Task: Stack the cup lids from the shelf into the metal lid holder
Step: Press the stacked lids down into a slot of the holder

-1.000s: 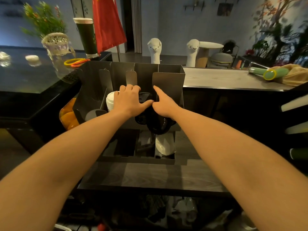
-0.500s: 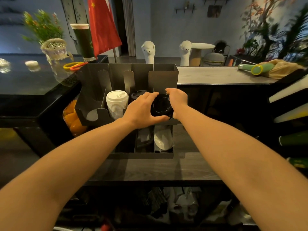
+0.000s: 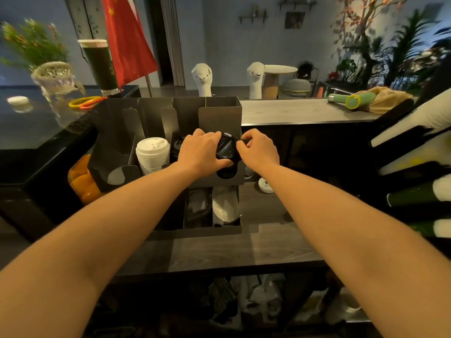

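The grey metal lid holder (image 3: 219, 111) stands on the dark counter with several upright slots. A stack of black lids (image 3: 225, 150) sits in its right-hand slot. My left hand (image 3: 201, 152) grips that stack from the left, and my right hand (image 3: 260, 148) pinches its right edge with the fingertips. A stack of white lids (image 3: 152, 154) fills a slot further left, and another black lid (image 3: 178, 142) shows between the white stack and my left hand. The far-left slot looks almost bare.
Below the holder a lower tray (image 3: 219, 230) holds white items. A small white round object (image 3: 266, 186) lies right of the holder. A bag of oranges (image 3: 83, 181) hangs at left. A tall dark cup (image 3: 100, 64), a red flag (image 3: 127, 40) and a green bottle (image 3: 351, 100) stand behind.
Both hands have drawn back toward the front of the right slot with the black lids between them. The right hand went from a flat press to a fingertip pinch.
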A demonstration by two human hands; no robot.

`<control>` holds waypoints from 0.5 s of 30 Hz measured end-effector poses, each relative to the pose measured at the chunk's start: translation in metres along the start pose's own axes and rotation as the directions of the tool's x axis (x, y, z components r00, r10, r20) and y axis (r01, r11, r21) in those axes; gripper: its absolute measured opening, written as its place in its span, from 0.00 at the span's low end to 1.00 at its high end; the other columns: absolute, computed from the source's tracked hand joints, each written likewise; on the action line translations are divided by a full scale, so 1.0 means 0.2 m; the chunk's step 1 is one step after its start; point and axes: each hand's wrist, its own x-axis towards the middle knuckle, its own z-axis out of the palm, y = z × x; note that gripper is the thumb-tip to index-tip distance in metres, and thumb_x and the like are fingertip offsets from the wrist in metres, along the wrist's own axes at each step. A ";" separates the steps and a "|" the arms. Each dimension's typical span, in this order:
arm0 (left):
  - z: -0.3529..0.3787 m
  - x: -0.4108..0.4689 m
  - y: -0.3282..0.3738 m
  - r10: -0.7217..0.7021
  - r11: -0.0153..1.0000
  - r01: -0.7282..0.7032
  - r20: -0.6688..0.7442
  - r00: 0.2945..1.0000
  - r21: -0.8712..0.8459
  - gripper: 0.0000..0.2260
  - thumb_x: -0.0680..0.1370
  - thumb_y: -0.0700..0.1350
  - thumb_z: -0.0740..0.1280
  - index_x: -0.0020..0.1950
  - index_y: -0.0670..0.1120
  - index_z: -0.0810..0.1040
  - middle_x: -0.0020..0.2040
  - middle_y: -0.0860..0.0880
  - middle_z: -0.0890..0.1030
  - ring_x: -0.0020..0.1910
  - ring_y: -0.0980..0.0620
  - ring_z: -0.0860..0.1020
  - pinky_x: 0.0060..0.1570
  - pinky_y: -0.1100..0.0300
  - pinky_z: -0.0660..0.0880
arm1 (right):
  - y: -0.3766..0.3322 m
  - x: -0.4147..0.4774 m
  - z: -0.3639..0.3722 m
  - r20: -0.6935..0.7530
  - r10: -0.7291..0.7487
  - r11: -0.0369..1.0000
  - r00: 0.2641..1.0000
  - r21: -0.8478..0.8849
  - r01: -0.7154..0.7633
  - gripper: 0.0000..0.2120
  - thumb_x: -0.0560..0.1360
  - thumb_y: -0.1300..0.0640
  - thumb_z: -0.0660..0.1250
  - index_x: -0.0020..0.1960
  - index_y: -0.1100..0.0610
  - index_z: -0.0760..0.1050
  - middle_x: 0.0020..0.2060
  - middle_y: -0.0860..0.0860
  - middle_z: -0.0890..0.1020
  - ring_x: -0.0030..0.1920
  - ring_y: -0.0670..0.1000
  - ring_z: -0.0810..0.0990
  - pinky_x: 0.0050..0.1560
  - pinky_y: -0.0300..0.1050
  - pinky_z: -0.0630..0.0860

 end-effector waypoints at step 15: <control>0.08 0.20 0.09 -0.028 0.928 -0.064 0.241 0.970 0.366 0.28 0.77 0.69 0.59 0.56 0.45 0.78 0.45 0.49 0.77 0.56 0.47 0.72 0.40 0.56 0.68 | 0.07 0.21 0.07 0.229 -0.201 0.930 0.953 -0.262 0.259 0.14 0.80 0.55 0.65 0.66 0.49 0.75 0.60 0.51 0.75 0.54 0.55 0.78 0.46 0.47 0.74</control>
